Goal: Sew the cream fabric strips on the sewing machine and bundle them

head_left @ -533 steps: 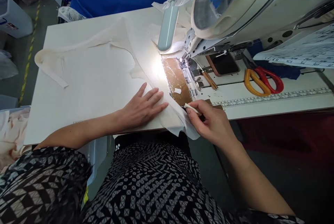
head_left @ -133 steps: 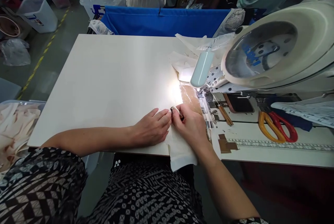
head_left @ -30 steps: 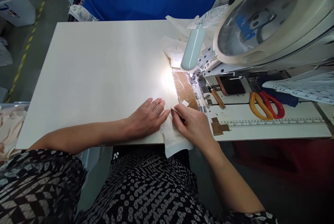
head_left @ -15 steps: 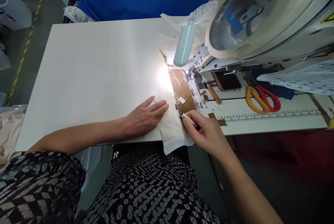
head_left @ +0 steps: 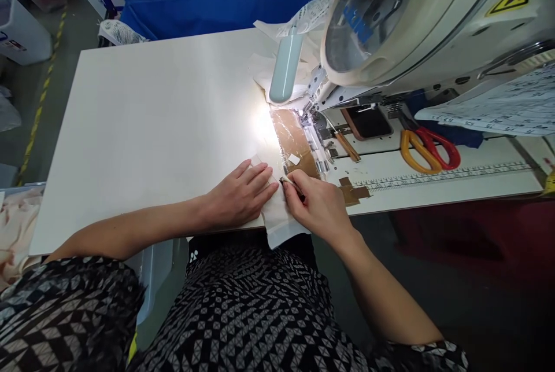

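My left hand (head_left: 240, 195) lies flat, palm down, over a piece of cream fabric (head_left: 281, 218) at the table's front edge. Its fingers are stretched out, pressing the cloth to the white tabletop. Just to its right, my right hand (head_left: 318, 207) is closed in a pinch on the fabric's right edge. A small dark thing shows at and under its fingers, too hidden to name. The lower end of the cloth hangs over the edge towards my lap. Beyond the hands stands a sewing machine (head_left: 310, 107), its lamp lighting brown tape (head_left: 295, 135) beside the presser foot.
Right of the machine's foot lie a wooden-handled tool (head_left: 347, 146), a phone (head_left: 368, 122) and scissors (head_left: 427, 149) with orange and red handles. A ruler strip (head_left: 451, 174) runs along the front edge. More cream fabric (head_left: 260, 68) lies behind the lamp (head_left: 287, 68).
My right hand has moved left, closer to my left hand, still pinching the fabric. The left hand stays flat on the cloth. The whole view has shifted slightly.
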### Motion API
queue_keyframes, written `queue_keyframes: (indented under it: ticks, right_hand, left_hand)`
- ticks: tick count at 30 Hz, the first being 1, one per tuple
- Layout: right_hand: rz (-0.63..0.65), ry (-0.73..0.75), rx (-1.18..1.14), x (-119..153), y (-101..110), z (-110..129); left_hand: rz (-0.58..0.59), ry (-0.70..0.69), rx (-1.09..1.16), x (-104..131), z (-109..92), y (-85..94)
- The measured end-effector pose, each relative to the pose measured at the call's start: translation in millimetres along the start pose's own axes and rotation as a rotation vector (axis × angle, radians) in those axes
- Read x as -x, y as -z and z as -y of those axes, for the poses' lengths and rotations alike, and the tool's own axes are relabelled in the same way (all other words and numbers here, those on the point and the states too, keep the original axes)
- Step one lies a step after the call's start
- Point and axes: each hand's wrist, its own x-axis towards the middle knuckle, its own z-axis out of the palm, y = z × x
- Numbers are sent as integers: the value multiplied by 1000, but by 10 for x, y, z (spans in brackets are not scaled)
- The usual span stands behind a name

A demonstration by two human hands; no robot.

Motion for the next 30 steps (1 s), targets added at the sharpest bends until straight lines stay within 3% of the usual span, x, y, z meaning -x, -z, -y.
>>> queue_keyframes:
  ticks: [7,13,19,30]
  right_hand:
    - [111,150,117,33,134,-27]
    - [246,106,7,219,336,-180]
    - [92,-51,-145,289,255,-167]
    - [43,3,-34,286,170,-118]
  left_hand:
    - [19,9,5,-11,3,23]
    - [40,29,13,-17,-7,11]
    - [46,41,49,-20,-46,-13]
    - [49,18,-4,11,-159,-25]
